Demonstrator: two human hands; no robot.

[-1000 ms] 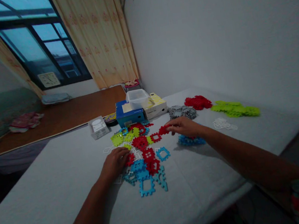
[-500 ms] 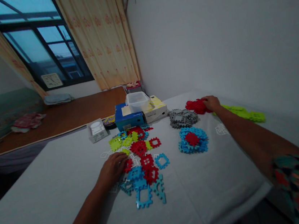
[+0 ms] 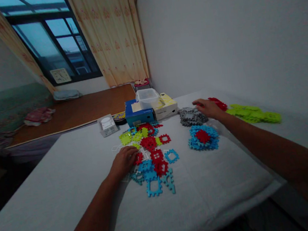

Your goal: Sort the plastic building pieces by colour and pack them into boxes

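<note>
My left hand (image 3: 124, 161) rests on the white-covered table (image 3: 67, 186) at the left edge of a spread of flat interlocking plastic pieces (image 3: 152, 160) in red, blue and lime. Its fingers are curled down onto a small red piece (image 3: 139, 157). My right hand (image 3: 209, 108) reaches far out, fingers stretched and nothing seen in them. It hovers between a grey pile (image 3: 190, 117) and a red pile (image 3: 219, 103). Just in front of it lies a blue pile (image 3: 204, 143) with one red piece (image 3: 202, 136) on top.
A lime pile (image 3: 253, 113) lies along the far right by the wall. Behind the spread stand a blue box (image 3: 138, 116), a clear tub (image 3: 147, 97) on a yellow-white box (image 3: 167, 108), and a small white box (image 3: 107, 125). The table's front edge drops off at lower right.
My right hand went from the spread out to the red pile, then drew back a little toward the grey pile. A red piece now lies on the blue pile. My left hand stayed put.
</note>
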